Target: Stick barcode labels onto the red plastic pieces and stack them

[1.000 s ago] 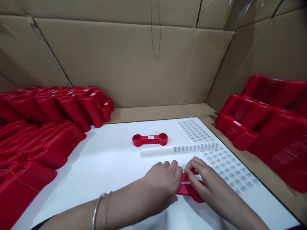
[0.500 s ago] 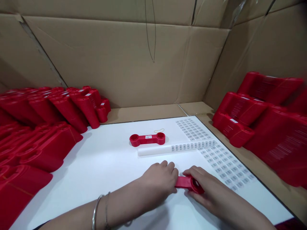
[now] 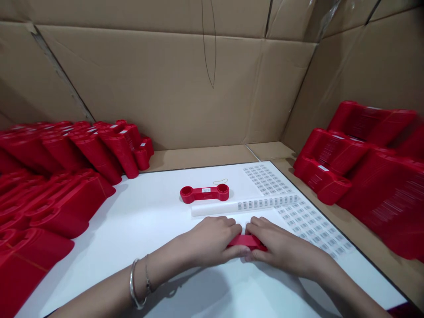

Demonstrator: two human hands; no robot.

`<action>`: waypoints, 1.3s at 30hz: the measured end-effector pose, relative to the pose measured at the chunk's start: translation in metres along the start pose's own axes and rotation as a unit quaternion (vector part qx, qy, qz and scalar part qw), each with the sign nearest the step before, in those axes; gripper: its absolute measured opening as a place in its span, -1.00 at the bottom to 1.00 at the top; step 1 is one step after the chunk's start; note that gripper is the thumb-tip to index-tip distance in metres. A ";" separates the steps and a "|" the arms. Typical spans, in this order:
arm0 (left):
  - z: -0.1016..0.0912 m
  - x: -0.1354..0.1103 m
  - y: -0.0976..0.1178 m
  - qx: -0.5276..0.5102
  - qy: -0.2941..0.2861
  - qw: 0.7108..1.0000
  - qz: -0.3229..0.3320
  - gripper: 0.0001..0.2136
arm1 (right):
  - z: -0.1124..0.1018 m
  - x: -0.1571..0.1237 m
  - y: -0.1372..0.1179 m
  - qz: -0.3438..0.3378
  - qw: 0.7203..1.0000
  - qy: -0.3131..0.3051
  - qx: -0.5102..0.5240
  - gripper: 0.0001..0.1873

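Both my hands grip one red plastic piece (image 3: pixel 247 241) just above the white table (image 3: pixel 149 229). My left hand (image 3: pixel 212 240) is closed on its left end and my right hand (image 3: pixel 276 245) is closed on its right end, so only the middle of the piece shows between them. Beyond my hands lies a white strip of barcode labels (image 3: pixel 245 206). Farther back a second red piece (image 3: pixel 204 193), with two round ends and a small white label, lies flat on the table.
Sheets of barcode stickers (image 3: pixel 308 221) cover the table's right side. Several stacks of red pieces (image 3: pixel 66 176) crowd the left, and more stacks (image 3: pixel 364 163) stand on the right. Brown cardboard walls (image 3: pixel 185 88) close the back and sides. A thin rubber band (image 3: pixel 220 181) lies behind the far piece.
My hands have drawn together and moved slightly away from me with the red piece. The piece went from tilted with its ring showing to level, with both ends covered.
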State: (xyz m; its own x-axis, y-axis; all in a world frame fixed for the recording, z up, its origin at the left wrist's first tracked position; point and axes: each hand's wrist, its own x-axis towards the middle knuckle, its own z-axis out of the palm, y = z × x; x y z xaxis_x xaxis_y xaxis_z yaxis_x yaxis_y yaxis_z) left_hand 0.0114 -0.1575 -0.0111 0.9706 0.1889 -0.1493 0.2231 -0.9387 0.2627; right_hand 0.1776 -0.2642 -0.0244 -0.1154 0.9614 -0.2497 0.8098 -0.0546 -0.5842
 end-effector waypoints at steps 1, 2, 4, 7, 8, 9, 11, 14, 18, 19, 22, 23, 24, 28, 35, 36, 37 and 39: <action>0.000 -0.001 0.000 -0.002 -0.005 1.000 0.007 -0.65 | 0.001 0.001 0.001 0.000 1.000 0.000 0.003 -0.74; -0.001 -0.002 0.000 -0.001 -0.011 1.000 0.013 -0.68 | 0.002 0.001 0.003 0.000 1.000 -0.001 0.003 -0.73; -0.002 -0.003 0.000 0.011 -0.028 0.999 0.013 -0.75 | 0.004 0.000 0.003 0.002 1.000 0.003 -0.007 -0.77; -0.002 -0.005 0.002 0.019 -0.046 0.999 -0.016 -0.84 | 0.008 -0.002 0.001 0.000 0.999 0.020 -0.047 -0.90; -0.001 -0.005 0.003 0.020 -0.049 0.998 -0.025 -0.86 | 0.009 -0.002 0.000 -0.003 0.998 0.027 -0.062 -0.91; -0.001 -0.005 0.004 0.024 -0.049 0.998 -0.030 -0.86 | 0.010 -0.002 -0.002 -0.007 0.997 0.032 -0.077 -0.91; -0.001 -0.004 0.006 0.047 -0.044 0.998 -0.028 -0.87 | 0.013 -0.002 -0.004 -0.007 0.994 0.048 -0.100 -0.90; -0.001 -0.003 0.009 0.096 -0.034 0.995 -0.021 -0.88 | 0.017 -0.001 -0.007 0.026 0.990 0.080 -0.115 -0.90; -0.005 -0.004 0.010 0.124 -0.043 0.991 -0.030 -0.88 | 0.016 -0.002 -0.010 0.035 0.991 0.084 -0.100 -0.93; -0.007 -0.005 0.010 0.128 -0.045 0.990 -0.033 -0.88 | 0.013 -0.003 -0.011 0.015 0.993 0.080 -0.085 -0.93; -0.011 -0.009 0.008 0.158 -0.042 0.986 -0.026 -0.93 | -0.005 -0.005 -0.012 -0.043 0.999 0.025 -0.010 -0.71; -0.013 -0.010 0.007 0.172 -0.039 0.984 -0.021 -0.93 | -0.013 -0.005 -0.012 -0.055 0.998 -0.008 0.020 -0.63; -0.015 -0.011 0.006 0.185 -0.037 0.982 -0.018 -0.93 | -0.023 -0.005 -0.012 -0.064 0.996 -0.043 0.046 -0.60; -0.022 -0.014 0.006 0.216 -0.025 0.975 -0.039 -0.90 | -0.052 0.006 -0.012 -0.101 0.985 -0.122 0.068 -0.66; -0.027 -0.016 0.002 0.257 0.016 0.964 -0.063 -0.75 | -0.038 0.041 -0.011 -0.028 0.992 -0.118 -0.039 -0.81; -0.030 -0.017 -0.001 0.261 0.042 0.962 -0.063 -0.69 | -0.035 0.043 -0.008 -0.020 0.995 -0.094 -0.029 -0.82; -0.034 -0.017 -0.004 0.257 0.082 0.961 -0.062 -0.65 | -0.034 0.045 -0.004 -0.019 0.997 -0.074 -0.002 -0.82; -0.043 -0.018 -0.012 0.201 0.212 0.955 -0.058 -0.62 | -0.038 0.044 0.003 -0.023 0.994 -0.054 0.093 -0.78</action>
State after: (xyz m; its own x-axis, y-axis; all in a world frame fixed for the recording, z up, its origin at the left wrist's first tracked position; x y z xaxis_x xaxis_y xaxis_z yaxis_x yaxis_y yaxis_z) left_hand -0.0050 -0.1375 0.0292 0.9096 0.3181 0.2672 0.3616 -0.9229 -0.1322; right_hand 0.1974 -0.2121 -0.0077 -0.2191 0.9299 -0.2955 0.6828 -0.0702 -0.7272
